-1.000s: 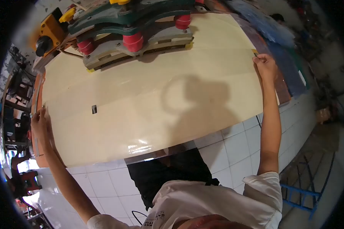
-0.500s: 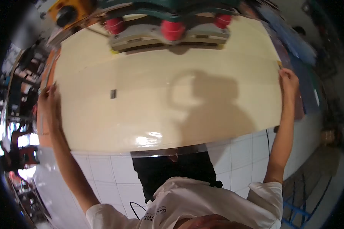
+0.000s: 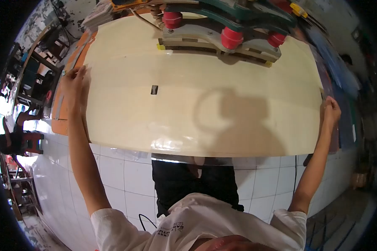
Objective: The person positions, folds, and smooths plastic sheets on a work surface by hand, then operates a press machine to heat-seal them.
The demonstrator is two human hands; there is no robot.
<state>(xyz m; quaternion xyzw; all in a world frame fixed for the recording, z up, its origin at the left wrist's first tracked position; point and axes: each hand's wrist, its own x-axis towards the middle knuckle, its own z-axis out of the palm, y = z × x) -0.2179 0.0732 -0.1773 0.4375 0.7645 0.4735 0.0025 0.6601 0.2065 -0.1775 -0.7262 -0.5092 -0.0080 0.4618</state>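
Observation:
A broad cream surface (image 3: 188,75) stretches before me, with a glossy clear plastic sheet (image 3: 167,144) over it that overhangs the front edge. At the left edge, my left hand (image 3: 74,79) is closed, fingertips pinched together by the sheet's side. My right hand (image 3: 332,111) pinches the sheet's right edge between thumb and fingers. Between the hands, left of the middle, lies a small dark rectangle (image 3: 154,90). Beyond it, a green machine head with red knobs (image 3: 231,37) and a long grey metal bar (image 3: 213,48) stands over the cream surface.
An orange board (image 3: 59,113) with a metal strip borders the left side. Bluish plastic sheets (image 3: 335,67) hang at the right. A stack of papers (image 3: 98,14) sits at the back left. White floor tiles (image 3: 125,184) lie below, and a red stool (image 3: 32,142) stands far left.
My view has turned, so the machine and dark rectangle appear farther right. Both hands still hold at the sides; the left appears higher in view and the right lower.

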